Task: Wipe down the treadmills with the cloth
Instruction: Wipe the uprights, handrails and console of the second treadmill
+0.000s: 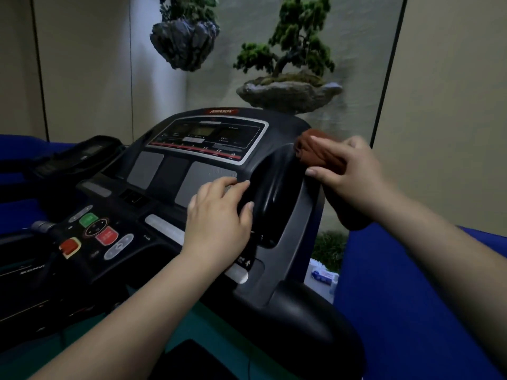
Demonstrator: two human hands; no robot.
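Observation:
A black treadmill console (208, 138) fills the middle of the head view, with a display panel at the top and coloured buttons at the lower left. My right hand (354, 174) grips a bunched brown cloth (315, 149) against the console's upper right edge, beside the deep cup holder (274, 193). A tail of the cloth hangs down under that hand. My left hand (219, 215) lies on the console just left of the cup holder, fingers spread and loosely bent, thumb at the holder's rim.
A second treadmill console (79, 157) stands to the left. The right handrail (310, 319) runs toward me. Artificial bonsai on rocks (288, 91) hang before the wall behind. Blue surfaces lie at right and left. A small white pack (323, 275) lies on the floor.

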